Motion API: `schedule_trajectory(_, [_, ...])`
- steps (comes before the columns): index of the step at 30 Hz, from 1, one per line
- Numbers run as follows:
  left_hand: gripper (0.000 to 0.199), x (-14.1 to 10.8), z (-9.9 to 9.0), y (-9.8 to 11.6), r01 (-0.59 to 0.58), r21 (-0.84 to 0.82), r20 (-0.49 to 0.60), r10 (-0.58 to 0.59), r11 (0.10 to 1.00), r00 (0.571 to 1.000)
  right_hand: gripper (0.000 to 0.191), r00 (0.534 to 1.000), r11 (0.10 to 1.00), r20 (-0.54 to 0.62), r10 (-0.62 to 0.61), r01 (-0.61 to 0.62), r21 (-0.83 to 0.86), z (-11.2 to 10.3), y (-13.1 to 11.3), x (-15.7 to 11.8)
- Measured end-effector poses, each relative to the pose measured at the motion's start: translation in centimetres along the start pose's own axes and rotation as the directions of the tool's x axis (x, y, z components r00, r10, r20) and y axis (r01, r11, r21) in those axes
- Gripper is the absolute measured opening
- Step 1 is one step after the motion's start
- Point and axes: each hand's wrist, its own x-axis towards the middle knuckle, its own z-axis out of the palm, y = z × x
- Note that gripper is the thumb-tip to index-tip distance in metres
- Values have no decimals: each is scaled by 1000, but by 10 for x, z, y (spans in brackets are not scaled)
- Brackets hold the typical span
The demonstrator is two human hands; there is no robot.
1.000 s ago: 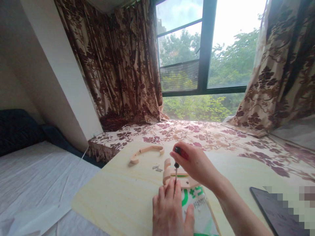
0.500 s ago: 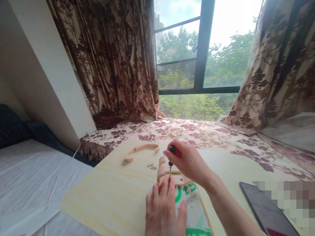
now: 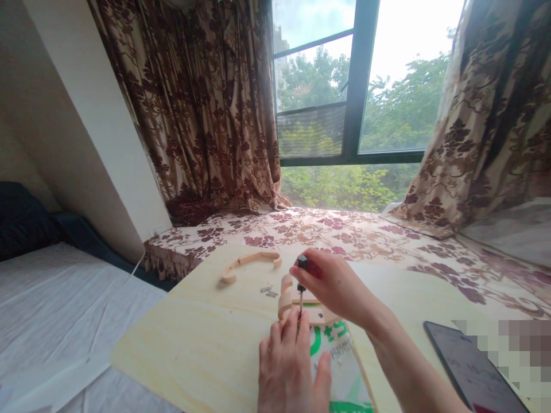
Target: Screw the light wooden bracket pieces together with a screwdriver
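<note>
A screwdriver (image 3: 302, 265) with a black handle stands nearly upright in my right hand (image 3: 338, 284), whose fingers are wrapped round the handle. Its tip points down at a light wooden piece (image 3: 321, 315) with curved ends and a dark hole. My left hand (image 3: 289, 358) lies flat, fingers stretched forward, with the fingertips at the wood's near edge around the screwdriver's tip. What the tip meets is hidden by those fingers. Beneath the left hand and the wood is a white and green printed packet (image 3: 344, 373).
A curved wooden piece (image 3: 252, 258) lies further back on the pale tabletop (image 3: 193, 338). Several small metal pins or screws (image 3: 269, 292) sit near it. A phone (image 3: 451, 355) lies at the right. Beyond the table is a flower-patterned window ledge (image 3: 310, 223).
The whole view has shifted slightly, so everything appears a little further right. Both hands keep nearly the same pose, and the screwdriver stays on the wooden piece.
</note>
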Motion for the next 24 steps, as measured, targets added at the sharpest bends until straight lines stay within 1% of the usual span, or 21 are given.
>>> schedule_trajectory(3, [46, 1, -1, 3, 40, -9, 11, -39, 999, 999, 17, 998, 998, 38, -54, 53, 26, -1, -1, -1])
schedule_trajectory(5, [46, 3, -2, 3, 43, -12, 24, -43, 999, 999, 20, 996, 997, 53, -72, 71, 30, -1, -1, -1])
schedule_trajectory(8, [46, 2, -1, 2, 27, 1, 13, -27, 1000, 1000, 29, 999, 999, 8, -32, 32, -1, 2, 2, 1])
schedule_trajectory(10, [46, 1, 2, 0, 3, 15, -24, -3, 1000, 1000, 31, 1000, 1000, -29, 4, -4, -19, 4, 4, 3])
schedule_trajectory(12, [46, -2, 5, -3, -24, 33, -64, 26, 999, 998, 31, 999, 1000, -40, 17, -18, -21, 4, 4, 4])
schedule_trajectory(14, [45, -3, 7, -4, -40, 48, -90, 44, 998, 995, 23, 1000, 1000, -2, -3, 3, 2, 1, 4, 2])
schedule_trajectory(16, [45, -3, 8, -4, -42, 50, -94, 47, 998, 994, 12, 997, 998, 68, -48, 45, 46, -4, 3, -1])
schedule_trajectory(18, [46, -3, 7, -3, -39, 40, -84, 42, 998, 996, 9, 989, 994, 121, -90, 81, 80, -7, 4, -3])
schedule_trajectory(19, [46, -2, 6, -2, -34, 37, -77, 37, 999, 996, 10, 986, 992, 131, -102, 91, 86, -7, 5, -4])
schedule_trajectory(21, [45, -2, 4, 0, -24, 34, -68, 26, 999, 997, 18, 989, 994, 112, -92, 85, 67, -5, 7, -3])
schedule_trajectory(24, [46, -2, 1, 1, -23, 22, -62, 24, 1000, 998, 28, 999, 1000, 42, -22, 22, -1, -2, 9, 0])
